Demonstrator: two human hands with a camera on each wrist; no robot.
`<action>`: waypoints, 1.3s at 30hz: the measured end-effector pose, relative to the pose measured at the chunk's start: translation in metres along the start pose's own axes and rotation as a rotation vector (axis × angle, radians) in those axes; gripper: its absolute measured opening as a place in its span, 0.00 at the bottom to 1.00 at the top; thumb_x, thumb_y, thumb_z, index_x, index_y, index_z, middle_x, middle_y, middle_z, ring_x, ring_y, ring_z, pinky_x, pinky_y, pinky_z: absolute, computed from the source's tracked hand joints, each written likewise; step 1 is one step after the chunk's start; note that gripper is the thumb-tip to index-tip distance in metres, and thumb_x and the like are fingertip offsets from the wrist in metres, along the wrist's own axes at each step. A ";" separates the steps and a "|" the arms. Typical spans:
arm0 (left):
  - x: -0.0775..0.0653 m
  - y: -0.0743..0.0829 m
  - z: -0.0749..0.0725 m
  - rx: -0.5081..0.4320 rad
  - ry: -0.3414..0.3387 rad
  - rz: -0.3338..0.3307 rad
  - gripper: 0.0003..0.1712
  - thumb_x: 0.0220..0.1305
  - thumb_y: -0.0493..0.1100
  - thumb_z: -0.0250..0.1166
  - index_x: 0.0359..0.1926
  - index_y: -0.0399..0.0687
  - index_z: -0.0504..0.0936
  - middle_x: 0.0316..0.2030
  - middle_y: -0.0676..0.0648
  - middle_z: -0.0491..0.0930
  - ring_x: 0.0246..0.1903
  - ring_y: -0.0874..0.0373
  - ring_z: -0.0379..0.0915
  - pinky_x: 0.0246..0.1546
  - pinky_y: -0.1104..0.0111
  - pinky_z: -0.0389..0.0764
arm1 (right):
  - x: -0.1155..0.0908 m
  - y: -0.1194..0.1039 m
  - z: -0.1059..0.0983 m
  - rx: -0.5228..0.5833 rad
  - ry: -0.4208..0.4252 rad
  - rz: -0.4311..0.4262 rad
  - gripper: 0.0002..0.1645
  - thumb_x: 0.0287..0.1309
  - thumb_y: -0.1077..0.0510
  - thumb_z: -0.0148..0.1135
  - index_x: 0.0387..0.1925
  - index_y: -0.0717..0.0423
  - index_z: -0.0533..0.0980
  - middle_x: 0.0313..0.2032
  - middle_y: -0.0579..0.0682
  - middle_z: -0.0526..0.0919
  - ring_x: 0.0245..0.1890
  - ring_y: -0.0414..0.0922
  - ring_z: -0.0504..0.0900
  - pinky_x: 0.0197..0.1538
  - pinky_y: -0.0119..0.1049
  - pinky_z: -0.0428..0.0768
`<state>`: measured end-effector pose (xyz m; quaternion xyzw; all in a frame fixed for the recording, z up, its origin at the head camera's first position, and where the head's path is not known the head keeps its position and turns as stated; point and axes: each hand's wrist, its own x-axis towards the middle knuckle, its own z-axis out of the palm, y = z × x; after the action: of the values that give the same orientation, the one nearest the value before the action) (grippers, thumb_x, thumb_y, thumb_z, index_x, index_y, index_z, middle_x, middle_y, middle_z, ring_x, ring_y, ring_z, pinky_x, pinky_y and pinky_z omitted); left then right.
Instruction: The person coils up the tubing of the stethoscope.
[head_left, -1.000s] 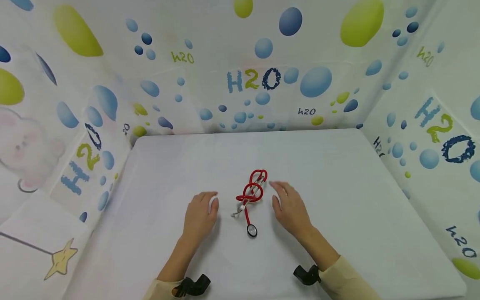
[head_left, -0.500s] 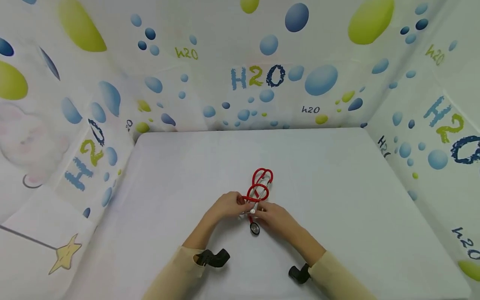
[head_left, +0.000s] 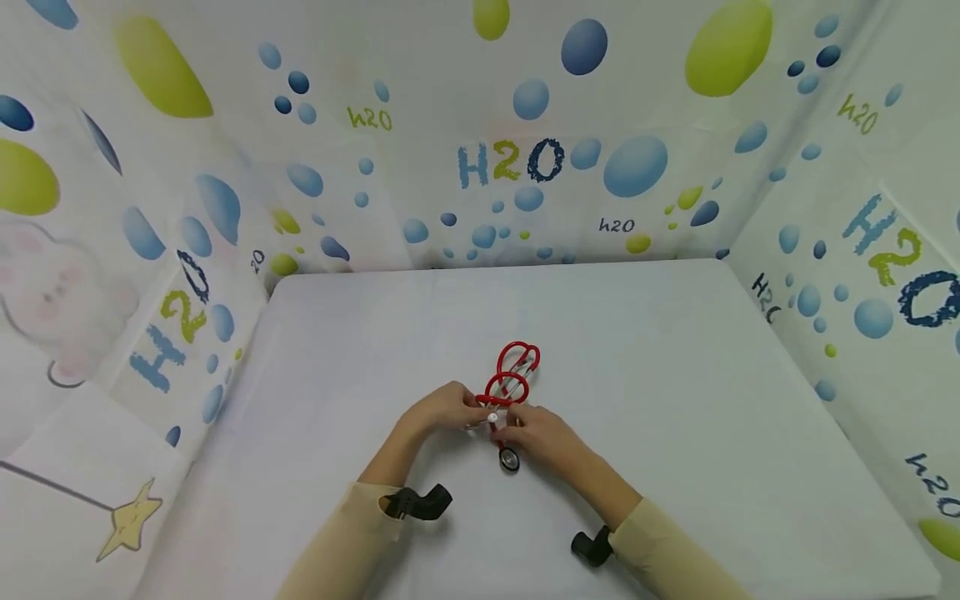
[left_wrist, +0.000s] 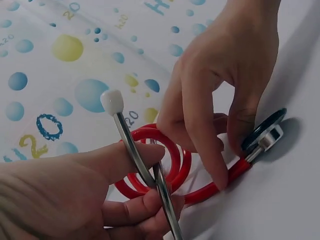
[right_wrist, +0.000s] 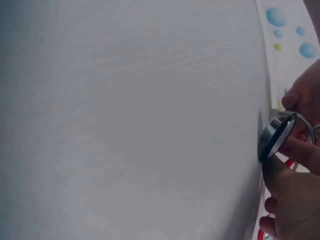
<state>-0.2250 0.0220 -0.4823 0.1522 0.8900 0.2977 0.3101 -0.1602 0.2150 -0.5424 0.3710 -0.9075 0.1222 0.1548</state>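
A stethoscope with looped red tubing (head_left: pixel 508 375) lies mid-table in the head view. My left hand (head_left: pixel 444 407) holds its metal ear tubes (left_wrist: pixel 167 202) between thumb and fingers; a white ear tip (left_wrist: pixel 112 102) sticks up above the thumb. My right hand (head_left: pixel 546 437) has its thumb and index finger at the straight tubing just behind the round chest piece (head_left: pixel 509 459), pinching it. In the left wrist view, that chest piece stands tilted on edge beside my right thumb. Part of the ear tubes is hidden by my left hand.
A white table (head_left: pixel 637 350) spreads around the hands. Behind it stands a white backdrop (head_left: pixel 420 100) with blue and green dots, and similar sheets flank both sides. Dark wrist cameras (head_left: pixel 423 502) sit at both cuffs.
Both hands came inward from either side to the stethoscope. The left took hold of the ear tubes; the right then shifted from the white ear tip to the tubing near the chest piece.
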 end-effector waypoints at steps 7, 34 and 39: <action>0.000 -0.020 -0.008 -0.125 -0.057 0.042 0.12 0.55 0.48 0.62 0.25 0.44 0.80 0.19 0.52 0.75 0.21 0.61 0.62 0.22 0.70 0.62 | 0.008 0.002 0.004 -0.009 -0.018 -0.077 0.12 0.50 0.59 0.62 0.36 0.38 0.78 0.31 0.41 0.73 0.27 0.36 0.69 0.32 0.28 0.69; -0.016 -0.054 -0.014 0.077 0.264 0.218 0.04 0.52 0.42 0.65 0.27 0.48 0.80 0.19 0.55 0.75 0.21 0.62 0.66 0.23 0.70 0.67 | 0.017 -0.020 0.000 0.426 0.038 0.121 0.07 0.62 0.60 0.50 0.41 0.47 0.67 0.33 0.39 0.76 0.34 0.31 0.72 0.40 0.27 0.73; -0.012 -0.058 -0.009 0.166 0.410 0.174 0.04 0.49 0.40 0.65 0.21 0.51 0.79 0.17 0.56 0.73 0.21 0.62 0.65 0.25 0.70 0.66 | 0.020 -0.030 -0.010 0.688 0.162 0.299 0.06 0.64 0.63 0.44 0.40 0.56 0.67 0.28 0.49 0.78 0.30 0.38 0.78 0.38 0.32 0.76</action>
<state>-0.2269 -0.0325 -0.5079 0.1897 0.9393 0.2738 0.0824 -0.1498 0.1848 -0.5224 0.2537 -0.8425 0.4697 0.0728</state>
